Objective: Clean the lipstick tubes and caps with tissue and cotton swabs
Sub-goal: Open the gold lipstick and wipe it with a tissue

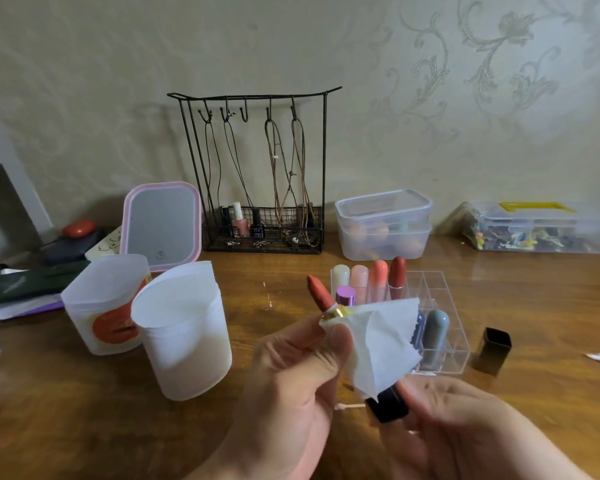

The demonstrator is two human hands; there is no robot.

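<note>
Wooden table [84, 427], glossy brown, against a patterned wall. On it, left to right: two frosted white tubs [184, 344] side by side; a pink-framed mirror [161, 225] behind them; a black wire rack [262, 237]; two stacked clear boxes [383, 225]; a clear organiser [444, 348] holding lipsticks; a black cap [492, 351] just beside it; a yellow-handled case [548, 230] far right.

White tissue [378, 344], terracotta-red lipstick [319, 292]

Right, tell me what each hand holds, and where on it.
Left hand pinches the tissue around the lipstick tube near its gold collar; right hand grips its black base.
</note>
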